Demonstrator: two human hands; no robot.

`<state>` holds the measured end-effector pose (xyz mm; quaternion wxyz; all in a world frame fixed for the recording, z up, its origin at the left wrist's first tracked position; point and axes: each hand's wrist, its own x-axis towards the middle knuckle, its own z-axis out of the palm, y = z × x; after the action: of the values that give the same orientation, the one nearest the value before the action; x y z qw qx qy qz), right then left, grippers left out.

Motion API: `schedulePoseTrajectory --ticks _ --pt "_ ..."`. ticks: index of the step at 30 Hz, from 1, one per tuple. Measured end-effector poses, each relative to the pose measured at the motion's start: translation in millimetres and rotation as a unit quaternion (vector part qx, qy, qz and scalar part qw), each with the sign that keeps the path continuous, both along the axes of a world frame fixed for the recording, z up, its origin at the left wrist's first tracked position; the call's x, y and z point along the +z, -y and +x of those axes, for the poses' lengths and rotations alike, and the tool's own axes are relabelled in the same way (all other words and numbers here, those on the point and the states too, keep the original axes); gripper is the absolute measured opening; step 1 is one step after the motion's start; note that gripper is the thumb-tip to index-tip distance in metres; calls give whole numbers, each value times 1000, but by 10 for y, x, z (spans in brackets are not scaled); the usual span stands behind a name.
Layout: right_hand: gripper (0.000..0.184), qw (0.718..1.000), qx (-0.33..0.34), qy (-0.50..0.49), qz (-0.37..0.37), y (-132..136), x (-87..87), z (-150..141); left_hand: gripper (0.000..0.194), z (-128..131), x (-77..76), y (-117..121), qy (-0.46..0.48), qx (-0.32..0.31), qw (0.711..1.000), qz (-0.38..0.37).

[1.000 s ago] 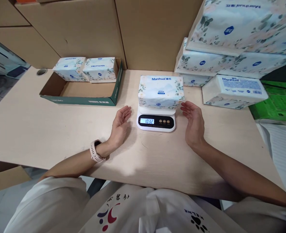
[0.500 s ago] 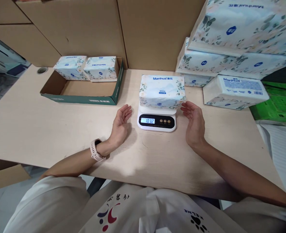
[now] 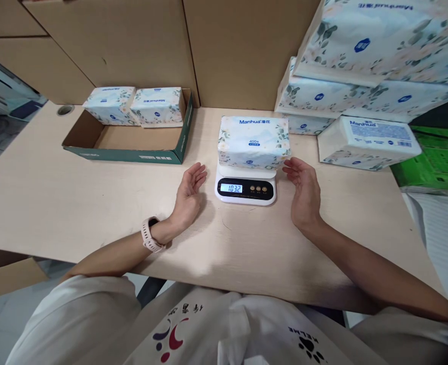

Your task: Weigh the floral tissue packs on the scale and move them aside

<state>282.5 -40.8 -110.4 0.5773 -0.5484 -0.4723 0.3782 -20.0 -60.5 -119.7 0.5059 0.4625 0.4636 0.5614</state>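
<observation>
A floral pack of tissues (image 3: pixel 254 142) lies on a white digital scale (image 3: pixel 245 198) in the middle of the table. The lit display (image 3: pixel 231 188) appears to read 103.2, with several round buttons beside it. To the left of the scale, my left hand (image 3: pixel 188 196) rests on its side, open and holding nothing, a pale watch (image 3: pixel 152 234) at the wrist. My right hand (image 3: pixel 305 191) stands open on the other side, its fingertips close by the pack's lower right corner. Whether they touch it I cannot tell.
A green-edged cardboard tray (image 3: pixel 125 154) at the back left holds two tissue packs (image 3: pixel 157 107). More packs (image 3: pixel 345 45) are stacked at the back right, with one single pack (image 3: pixel 368 142) in front. Large cardboard boxes (image 3: pixel 246 56) wall off the table's back. A green crate (image 3: pixel 437 159) stands at right.
</observation>
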Motion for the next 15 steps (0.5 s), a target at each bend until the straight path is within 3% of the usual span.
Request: schedulePoseTrajectory --ticks 5,8,12,15 --pt "56 1000 1 5 1 -9 -14 -2 91 10 -7 11 -3 4 1000 -9" --pt "59 1000 -2 -6 1 -12 -39 0 79 -4 54 -25 -9 28 999 -21" --pt "72 1000 0 11 -1 -34 19 15 61 -13 297 -213 -53 49 997 20" --pt "83 998 15 56 -3 -122 115 19 62 76 502 -462 -68 13 998 16"
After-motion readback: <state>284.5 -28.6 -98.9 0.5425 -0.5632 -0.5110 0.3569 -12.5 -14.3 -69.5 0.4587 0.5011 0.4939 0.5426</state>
